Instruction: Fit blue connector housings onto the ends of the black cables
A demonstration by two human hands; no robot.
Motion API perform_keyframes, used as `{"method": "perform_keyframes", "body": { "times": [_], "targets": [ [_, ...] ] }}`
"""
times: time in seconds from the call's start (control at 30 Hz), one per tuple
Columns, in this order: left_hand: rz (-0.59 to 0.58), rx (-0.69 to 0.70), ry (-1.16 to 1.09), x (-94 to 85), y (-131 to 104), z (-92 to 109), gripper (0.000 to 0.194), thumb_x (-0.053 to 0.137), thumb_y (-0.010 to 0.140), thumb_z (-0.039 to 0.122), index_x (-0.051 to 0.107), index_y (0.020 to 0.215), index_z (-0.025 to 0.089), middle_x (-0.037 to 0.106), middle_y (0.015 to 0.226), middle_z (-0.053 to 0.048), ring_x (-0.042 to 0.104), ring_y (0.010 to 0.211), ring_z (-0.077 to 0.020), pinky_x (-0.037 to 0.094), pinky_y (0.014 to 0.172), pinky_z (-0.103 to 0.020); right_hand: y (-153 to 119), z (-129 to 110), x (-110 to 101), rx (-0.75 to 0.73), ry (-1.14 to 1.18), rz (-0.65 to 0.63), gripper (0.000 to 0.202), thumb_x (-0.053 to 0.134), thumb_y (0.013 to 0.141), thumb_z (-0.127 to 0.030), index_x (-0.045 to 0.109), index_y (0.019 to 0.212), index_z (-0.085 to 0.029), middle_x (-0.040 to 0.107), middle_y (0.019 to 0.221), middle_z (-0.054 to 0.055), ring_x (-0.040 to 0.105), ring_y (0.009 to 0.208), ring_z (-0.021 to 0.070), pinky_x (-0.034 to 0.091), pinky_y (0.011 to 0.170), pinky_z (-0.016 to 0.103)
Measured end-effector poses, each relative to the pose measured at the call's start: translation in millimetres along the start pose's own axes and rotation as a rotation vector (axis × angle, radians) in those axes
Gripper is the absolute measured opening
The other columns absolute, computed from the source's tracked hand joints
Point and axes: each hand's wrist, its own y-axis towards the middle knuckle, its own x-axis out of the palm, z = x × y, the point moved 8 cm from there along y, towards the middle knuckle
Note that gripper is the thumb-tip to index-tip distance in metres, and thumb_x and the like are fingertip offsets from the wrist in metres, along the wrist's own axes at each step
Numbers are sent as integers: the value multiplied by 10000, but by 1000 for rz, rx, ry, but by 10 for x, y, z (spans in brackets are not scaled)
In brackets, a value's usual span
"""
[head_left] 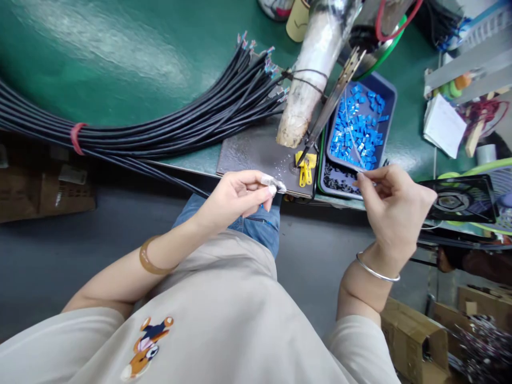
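Note:
My left hand (pixel 248 194) is closed in a pinch at the table's front edge, with whitish wrapping on a fingertip. A black cable (pixel 198 190) runs from the bundle into this hand; its gripped end is mostly hidden by the fingers. A bit of blue shows below them. My right hand (pixel 390 200) pinches thumb and forefinger together at the front of the trays. Whatever is between those fingertips is too small to make out. Just beyond them lies a blue-grey tray (pixel 390 114) of small blue parts (pixel 356 125), above a tray of small black parts (pixel 340 178).
A black cable bundle (pixel 168 140) with a red tie (pixel 77 138) spans the left. A wrapped duct (pixel 306 80) hangs over a dark board (pixel 252 152) bearing a yellow clip (pixel 306 168). A black fan (pixel 460 198) stands right. Cardboard boxes (pixel 416 336) sit below.

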Motion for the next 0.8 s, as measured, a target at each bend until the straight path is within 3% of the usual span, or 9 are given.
{"method": "perform_keyframes", "body": {
  "times": [0.1, 0.27, 0.4, 0.57, 0.8],
  "targets": [
    [-62, -16, 94, 89, 78, 28, 143, 716, 814, 241, 644, 777, 124, 623, 602, -1, 378, 409, -14, 253, 379, -165, 155, 115, 73, -4, -219, 62, 62, 646, 837, -232, 651, 778, -216, 623, 613, -11, 561, 584, 139, 331, 594, 295],
    [-69, -42, 106, 117, 175, 22, 169, 691, 839, 283, 615, 817, 134, 603, 609, 8, 335, 391, -8, 207, 372, -176, 533, 390, 479, -20, 57, 44, 46, 593, 818, -175, 598, 801, -218, 717, 942, 33, 644, 814, 175, 470, 704, 310],
    [-88, -44, 67, 114, 208, 15, 185, 670, 861, 305, 640, 958, 150, 610, 631, 4, 304, 389, -14, 146, 377, -202, 701, 430, 712, -53, 117, -22, 103, 614, 788, -141, 577, 753, -230, 685, 934, 35, 621, 849, 189, 491, 732, 331],
    [-79, -42, 59, 111, 233, 34, 169, 658, 869, 294, 624, 811, 139, 571, 612, 11, 281, 410, -9, 124, 387, -202, 812, 413, 716, -32, 49, -71, 156, 664, 755, -104, 572, 682, -206, 640, 822, 32, 540, 752, 158, 438, 770, 328],
    [-28, -53, 57, 107, 258, 39, 118, 643, 839, 216, 587, 763, 146, 533, 548, 43, 290, 407, -5, 156, 392, -173, 876, 436, 682, -24, 51, -111, 201, 689, 724, -88, 554, 630, -205, 583, 718, 5, 483, 675, 126, 354, 730, 306]
  ]
}}
